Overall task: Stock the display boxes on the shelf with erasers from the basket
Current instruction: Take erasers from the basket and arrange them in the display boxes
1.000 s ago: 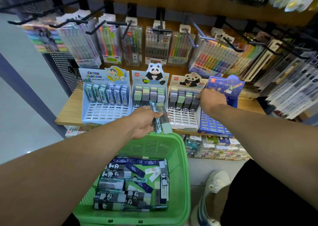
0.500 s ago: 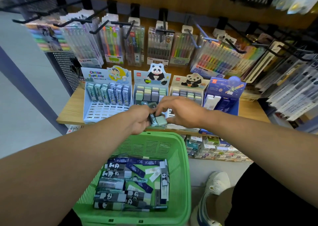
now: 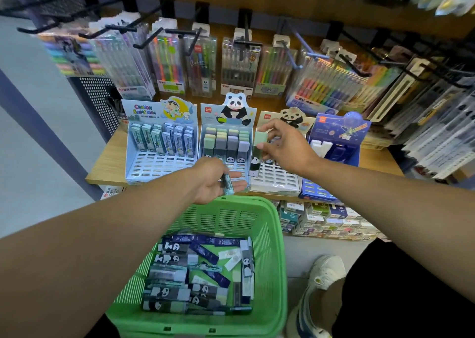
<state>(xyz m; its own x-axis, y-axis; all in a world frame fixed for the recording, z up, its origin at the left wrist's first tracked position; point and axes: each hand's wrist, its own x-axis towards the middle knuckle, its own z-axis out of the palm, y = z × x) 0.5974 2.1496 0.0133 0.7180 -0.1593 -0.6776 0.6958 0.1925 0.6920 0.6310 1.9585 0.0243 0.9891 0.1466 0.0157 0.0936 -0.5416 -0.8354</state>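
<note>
From the head view, the right hand is pinching a green panda eraser between thumb and fingertips, holding it upright over the far rows of the third display box, the white one with the panda card. Whether the eraser's lower end is touching the box's grid is unclear. The left hand is holding a slim teal eraser in a loose grip, fingers partly curled round it, just above the near edge of the shelf and beyond the far rim of the green basket. The basket is sitting low and near, carrying a jumble of wrapped erasers (panda sleeves and dark blue ones mixed). On the shelf, four display boxes are standing side by side: the leftmost cartoon box is showing erasers only in its far rows, the second panda box is holding pastel ones, and the blue box is standing at the right. Pen packs are hanging on hooks farther back.
</note>
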